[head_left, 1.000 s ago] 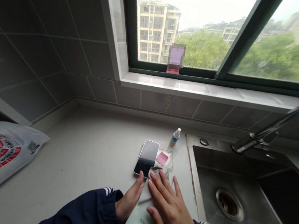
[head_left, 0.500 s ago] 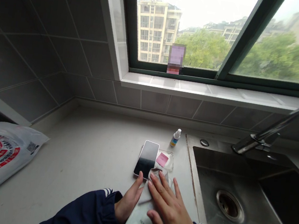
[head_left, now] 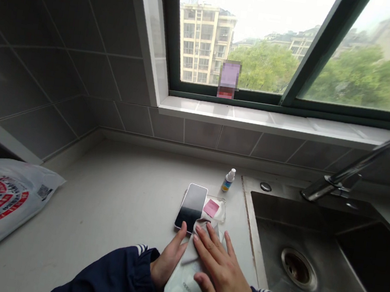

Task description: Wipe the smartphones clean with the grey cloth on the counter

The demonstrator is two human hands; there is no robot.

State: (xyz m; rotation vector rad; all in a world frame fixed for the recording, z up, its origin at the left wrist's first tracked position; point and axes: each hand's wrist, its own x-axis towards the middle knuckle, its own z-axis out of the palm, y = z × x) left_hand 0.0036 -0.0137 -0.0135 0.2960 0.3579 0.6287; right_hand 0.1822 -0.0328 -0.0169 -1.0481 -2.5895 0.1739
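My left hand (head_left: 168, 262) grips a pale green phone (head_left: 183, 290) along its left edge, thumb up, with the back of the phone facing me. On the phone's upper part lies a grey cloth (head_left: 192, 253), partly hidden by fingers. My right hand (head_left: 224, 275) rests flat on that cloth, its fingers stretched and slightly apart. Just beyond, a second phone (head_left: 191, 208) with a dark screen lies on a clear case (head_left: 223, 211). A pink square (head_left: 211, 208) is in the case, to the right of the phone. Behind them stands a small white spray bottle (head_left: 227, 181).
A steel sink (head_left: 254, 230) with a chrome faucet (head_left: 348, 171) is on the right of the pale counter (head_left: 131, 190). A printed plastic bag (head_left: 34, 206) lies at far left. Beyond the counter are a tiled wall and a window sill (head_left: 249, 116).
Both hands, the phone and the cloth keep nearly the same places. The whole view has shifted only slightly.
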